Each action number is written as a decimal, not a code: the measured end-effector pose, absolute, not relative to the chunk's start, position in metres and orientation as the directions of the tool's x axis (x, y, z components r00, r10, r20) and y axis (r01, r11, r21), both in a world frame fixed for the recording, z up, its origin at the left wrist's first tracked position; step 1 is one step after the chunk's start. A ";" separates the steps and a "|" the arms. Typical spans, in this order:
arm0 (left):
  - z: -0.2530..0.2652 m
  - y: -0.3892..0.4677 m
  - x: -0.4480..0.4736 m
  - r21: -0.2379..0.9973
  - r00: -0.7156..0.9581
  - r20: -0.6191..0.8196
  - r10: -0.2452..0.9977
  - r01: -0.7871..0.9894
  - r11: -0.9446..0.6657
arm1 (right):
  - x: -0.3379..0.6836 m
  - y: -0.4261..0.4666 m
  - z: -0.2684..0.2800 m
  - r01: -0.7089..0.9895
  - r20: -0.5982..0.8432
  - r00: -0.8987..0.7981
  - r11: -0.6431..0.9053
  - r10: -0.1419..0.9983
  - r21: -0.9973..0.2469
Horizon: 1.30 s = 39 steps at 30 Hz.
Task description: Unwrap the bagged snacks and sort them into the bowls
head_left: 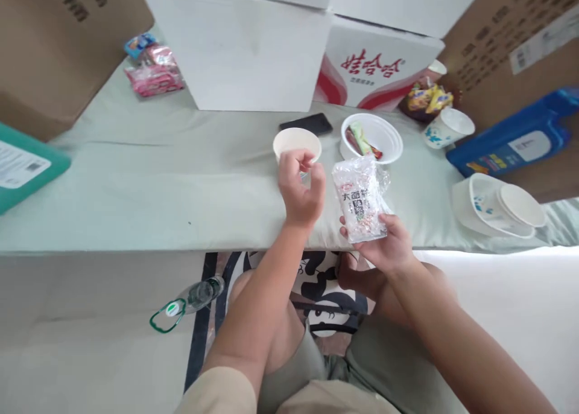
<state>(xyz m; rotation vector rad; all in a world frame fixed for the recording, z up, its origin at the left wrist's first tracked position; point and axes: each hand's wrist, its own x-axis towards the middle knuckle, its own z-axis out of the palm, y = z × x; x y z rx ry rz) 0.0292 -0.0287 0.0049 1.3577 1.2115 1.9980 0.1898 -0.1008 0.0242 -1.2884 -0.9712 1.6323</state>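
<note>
Snack pkt [360, 198] upright, R hand [389, 245] gripping

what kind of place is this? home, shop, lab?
Probably an improvised snack-sorting table in a stockroom or home, not a lab: stacked cartons, a cloth-covered table, disposable bowls, and a snack bag in the right hand.

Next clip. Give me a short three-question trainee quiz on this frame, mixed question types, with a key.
1. True or false: the right hand holds a clear snack bag.
2. What does the left hand hover over? A) paper cup B) phone C) blue jug
3. Fill in: wrapped snacks lie in the white ____ beside the cup.

Key: 1 true; 2 A; 3 bowl.
</note>
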 end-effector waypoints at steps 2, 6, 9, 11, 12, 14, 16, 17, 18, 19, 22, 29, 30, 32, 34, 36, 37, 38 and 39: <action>-0.003 -0.043 0.057 0.904 -0.244 0.427 0.871 0.086 -0.419 | 0.207 -0.097 0.023 -0.212 -0.334 -0.110 -0.350 0.936 -0.912; -0.021 -0.058 0.084 0.934 0.078 0.344 0.936 0.075 -0.349 | 0.228 -0.079 0.011 -0.182 -0.280 -0.105 -0.295 0.954 -0.938; -0.033 -0.048 0.086 0.942 0.056 0.302 0.952 0.137 -0.307 | 0.242 -0.059 0.003 0.082 -0.178 -0.196 -0.165 0.964 -0.983; -0.040 -0.038 0.085 0.954 0.027 0.254 0.967 0.156 -0.255 | 0.256 -0.047 0.000 0.332 -0.068 -0.173 -0.006 0.983 -0.943; -0.042 -0.033 0.084 0.958 0.021 0.235 0.972 0.163 -0.235 | 0.263 -0.042 -0.001 0.459 -0.003 -0.118 0.052 0.993 -0.887; -0.046 -0.027 0.082 0.953 0.007 0.224 0.975 0.208 -0.221 | 0.279 -0.036 -0.005 0.681 0.095 0.006 0.065 0.995 -0.729; -0.047 -0.023 0.081 0.929 0.001 0.243 0.970 0.286 -0.233 | 0.292 -0.032 -0.010 0.820 0.068 0.053 -0.004 0.996 -0.573; -0.047 -0.022 0.081 0.915 0.000 0.259 0.966 0.320 -0.245 | 0.296 -0.031 -0.012 0.861 0.015 0.050 -0.035 0.999 -0.507; -0.047 -0.021 0.081 0.904 0.002 0.271 0.963 0.342 -0.255 | 0.299 -0.031 -0.013 0.890 -0.045 0.039 -0.055 0.998 -0.454; -0.047 -0.020 0.081 0.901 0.004 0.275 0.961 0.348 -0.260 | 0.302 -0.030 -0.014 0.909 -0.096 0.026 -0.063 0.995 -0.413; -0.047 -0.019 0.084 0.916 0.016 0.249 0.968 0.321 -0.241 | 0.307 -0.032 -0.011 0.921 -0.140 0.020 -0.072 0.990 -0.383; -0.042 -0.026 0.083 0.924 0.033 0.197 0.980 0.329 -0.197 | 0.311 -0.045 0.009 0.520 -0.165 -0.045 -0.118 0.985 -0.846; -0.042 -0.027 0.082 0.926 0.029 0.184 0.982 0.330 -0.183 | 0.308 -0.046 0.009 0.453 -0.154 -0.081 -0.101 0.985 -0.886; -0.042 -0.028 0.082 0.930 0.018 0.170 0.985 0.326 -0.167 | 0.300 -0.047 0.007 0.374 -0.112 -0.126 -0.057 0.986 -0.926; -0.042 -0.029 0.083 0.930 0.023 0.174 0.985 0.326 -0.172 | 0.290 -0.046 0.004 0.345 -0.069 -0.151 -0.013 0.986 -0.938; -0.041 -0.030 0.085 0.922 0.043 0.187 0.981 0.336 -0.191 | 0.281 -0.043 0.001 0.326 -0.044 -0.164 0.012 0.985 -0.945; -0.041 -0.030 0.086 0.918 0.049 0.194 0.980 0.343 -0.199 | 0.277 -0.041 0.000 0.323 -0.042 -0.170 0.016 0.985 -0.946; -0.040 -0.031 0.087 0.916 0.049 0.198 0.979 0.346 -0.203 | 0.273 -0.039 0.000 0.327 -0.046 -0.173 0.014 0.984 -0.945; -0.038 -0.031 0.088 0.917 0.044 0.198 0.979 0.346 -0.201 | 0.271 -0.038 0.000 0.339 -0.053 -0.174 0.009 0.983 -0.941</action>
